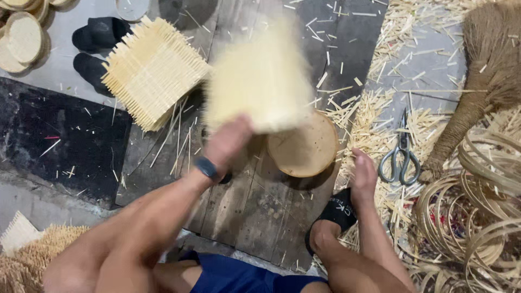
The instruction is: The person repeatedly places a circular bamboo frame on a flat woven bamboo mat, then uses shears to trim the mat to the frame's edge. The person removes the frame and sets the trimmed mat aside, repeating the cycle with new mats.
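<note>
Left hand (228, 142) is up over the wooden boards (255, 206), gripping a woven bamboo mat (260, 81) by its lower edge, and the mat is a pale blur above the round wooden block (304, 147). The fingers are tucked behind the mat, clamped on it, though each one is hard to make out. A dark band sits on that wrist.

Right hand (362, 174) hangs low on the other side, just beside the block's rim, fingers loosely together and curled, holding nothing that shows. Under it, a foot in a black sandal (336, 209) rests on the boards.

Over to the left, a stack of finished woven mats (154, 70) lies tilted on the floor, thin strips sticking out all round its edges, with a pair of black sandals (97, 46) just behind it. Scissors (400, 154) lie on the litter of bamboo offcuts to the right, near a broom (477, 81) and a heap of coiled bamboo hoops (477, 217). Round woven discs (21, 35) are piled in the top left corner.
</note>
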{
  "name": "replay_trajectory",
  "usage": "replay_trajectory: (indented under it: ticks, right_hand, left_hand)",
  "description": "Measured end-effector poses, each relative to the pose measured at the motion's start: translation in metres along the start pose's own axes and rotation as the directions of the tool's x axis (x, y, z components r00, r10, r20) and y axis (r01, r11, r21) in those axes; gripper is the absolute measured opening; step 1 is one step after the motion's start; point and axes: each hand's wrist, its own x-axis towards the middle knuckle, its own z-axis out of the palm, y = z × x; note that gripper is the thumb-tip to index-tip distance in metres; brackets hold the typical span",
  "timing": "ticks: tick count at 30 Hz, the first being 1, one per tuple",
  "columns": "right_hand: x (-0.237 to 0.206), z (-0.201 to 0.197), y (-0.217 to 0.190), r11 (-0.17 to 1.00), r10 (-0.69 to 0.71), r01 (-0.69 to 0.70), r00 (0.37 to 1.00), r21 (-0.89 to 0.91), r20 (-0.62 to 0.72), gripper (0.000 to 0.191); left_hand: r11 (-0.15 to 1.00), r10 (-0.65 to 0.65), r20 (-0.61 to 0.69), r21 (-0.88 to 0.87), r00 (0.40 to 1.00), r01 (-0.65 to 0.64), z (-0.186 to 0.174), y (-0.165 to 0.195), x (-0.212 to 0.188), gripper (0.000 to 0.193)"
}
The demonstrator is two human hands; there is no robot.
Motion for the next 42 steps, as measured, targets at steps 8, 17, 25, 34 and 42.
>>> replay_trajectory:
  ticks: [8, 17, 25, 34, 42]
  right_hand:
    - [0.016, 0.015, 0.009, 0.894, 0.406, -0.433, 0.892, 0.119, 0.198, 0.03]
    - [0.009, 0.014, 0.03, 0.884, 0.327, -0.353, 0.935, 0.306, 0.134, 0.027]
    - [0.006, 0.012, 0.02, 0.862, 0.341, -0.367, 0.93, 0.349, 0.137, 0.031]
    - [-0.004, 0.01, 0.048, 0.941, 0.264, -0.274, 0.962, 0.199, 0.072, 0.037]
    - [0.05, -0.163, 0.018, 0.622, -0.134, -0.12, 0.957, -0.774, -0.256, 0.043]
  left_hand:
    - [0.887, 0.456, 0.144, -0.151, 0.878, -0.436, 0.1, 0.041, -0.041, 0.049]
    - [0.222, -0.541, 0.456, -0.734, 0.707, 0.642, 0.095, -0.021, 0.033, 0.038]
    - [0.354, -0.598, 0.361, -0.682, 0.716, 0.64, 0.092, -0.001, 0.033, 0.053]
    - [0.912, 0.152, 0.552, 0.242, 0.82, -0.331, 0.099, 0.109, 0.025, 0.092]
    - [0.926, 0.205, 0.56, 0.154, 0.803, -0.344, 0.105, 0.105, 0.016, 0.091]
